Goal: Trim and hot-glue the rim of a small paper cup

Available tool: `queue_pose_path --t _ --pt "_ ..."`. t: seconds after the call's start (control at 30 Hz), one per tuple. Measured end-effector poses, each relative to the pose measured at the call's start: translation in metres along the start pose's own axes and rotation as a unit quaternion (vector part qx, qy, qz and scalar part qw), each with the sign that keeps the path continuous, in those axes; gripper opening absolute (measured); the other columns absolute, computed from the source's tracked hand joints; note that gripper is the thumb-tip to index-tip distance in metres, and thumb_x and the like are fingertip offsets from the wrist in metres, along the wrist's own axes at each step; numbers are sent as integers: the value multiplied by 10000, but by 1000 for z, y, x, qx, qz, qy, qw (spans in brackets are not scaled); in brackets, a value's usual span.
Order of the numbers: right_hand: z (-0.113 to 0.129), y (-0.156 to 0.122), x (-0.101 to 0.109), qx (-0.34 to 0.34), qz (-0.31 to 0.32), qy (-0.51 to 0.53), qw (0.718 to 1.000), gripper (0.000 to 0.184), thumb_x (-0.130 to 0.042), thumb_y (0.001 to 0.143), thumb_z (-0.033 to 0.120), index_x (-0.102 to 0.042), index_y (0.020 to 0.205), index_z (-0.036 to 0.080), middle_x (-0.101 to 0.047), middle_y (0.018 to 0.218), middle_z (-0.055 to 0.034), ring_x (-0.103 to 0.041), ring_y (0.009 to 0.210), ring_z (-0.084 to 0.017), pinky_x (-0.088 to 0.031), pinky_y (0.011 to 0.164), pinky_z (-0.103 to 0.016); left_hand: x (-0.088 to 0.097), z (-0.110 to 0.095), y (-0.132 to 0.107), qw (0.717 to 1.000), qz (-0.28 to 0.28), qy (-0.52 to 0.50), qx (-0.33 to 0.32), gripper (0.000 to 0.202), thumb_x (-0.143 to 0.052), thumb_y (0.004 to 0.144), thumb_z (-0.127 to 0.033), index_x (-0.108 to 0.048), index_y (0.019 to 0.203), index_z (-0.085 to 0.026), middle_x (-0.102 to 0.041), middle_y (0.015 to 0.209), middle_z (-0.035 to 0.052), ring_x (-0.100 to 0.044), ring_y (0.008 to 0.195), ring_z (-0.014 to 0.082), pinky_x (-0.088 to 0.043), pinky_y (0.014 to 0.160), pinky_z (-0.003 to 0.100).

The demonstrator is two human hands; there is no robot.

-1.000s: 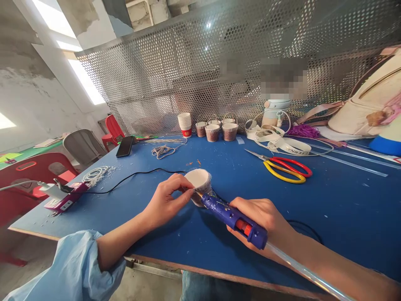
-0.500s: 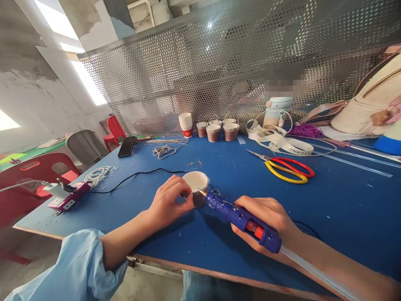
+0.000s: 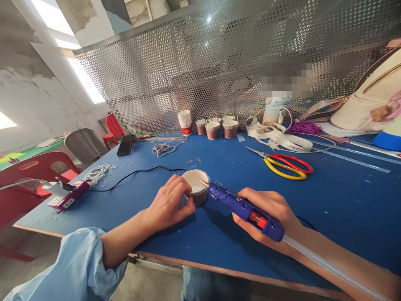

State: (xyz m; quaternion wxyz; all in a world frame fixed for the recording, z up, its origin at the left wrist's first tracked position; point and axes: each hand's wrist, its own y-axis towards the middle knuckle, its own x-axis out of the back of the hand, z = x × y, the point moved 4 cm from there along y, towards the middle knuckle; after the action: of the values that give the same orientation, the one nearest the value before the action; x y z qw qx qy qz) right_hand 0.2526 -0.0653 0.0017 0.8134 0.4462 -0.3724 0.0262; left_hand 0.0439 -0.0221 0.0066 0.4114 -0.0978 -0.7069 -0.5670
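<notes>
A small white paper cup (image 3: 201,196), its side wrapped in brownish cord, stands upright on the blue table in front of me. My left hand (image 3: 172,200) is closed at the cup's left side, thumb and fingertips pinching at its wall; whether a bit of cord is also between them is hidden. My right hand (image 3: 269,217) grips a dark blue glue gun (image 3: 241,207), its nozzle pointing left just at the cup's near right rim. From the gun's back end a long clear glue stick (image 3: 326,261) sticks out over my right forearm.
Scissors (image 3: 282,164) with red and yellow handles lie right of the cup. Farther back stand several small wrapped baskets (image 3: 213,130), stacked paper cups (image 3: 184,123) and a bottle (image 3: 277,109). A cord bundle (image 3: 163,149), phone (image 3: 125,144) and power strip (image 3: 70,196) with a black cable are leftward.
The glue gun's nozzle has lifted slightly and shifted right, off the cup's side toward its rim. My left hand stays at the cup, and the view has tilted a little.
</notes>
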Motion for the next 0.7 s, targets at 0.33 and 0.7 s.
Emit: queue_pose_path --t 0.33,0.7 --pt "-2 2 3 -20 -24 13 999 96 -562 828 187 -483 808 238 -570 605 48 -481 458 -97 -364 485 -244 7 0 3 999 27 -24 12 136 -523 872 -205 -590 989 -183 -635 832 65 -558 741 168 -494 681 294" --pt "-6 2 0 -45 -6 55 997 90 -560 817 152 -511 788 222 -513 574 62 -422 455 -81 -360 489 -218 13 19 6 976 29 -119 181 134 -535 874 -181 -640 791 -172 -596 715 14 -542 647 113 -445 585 227"
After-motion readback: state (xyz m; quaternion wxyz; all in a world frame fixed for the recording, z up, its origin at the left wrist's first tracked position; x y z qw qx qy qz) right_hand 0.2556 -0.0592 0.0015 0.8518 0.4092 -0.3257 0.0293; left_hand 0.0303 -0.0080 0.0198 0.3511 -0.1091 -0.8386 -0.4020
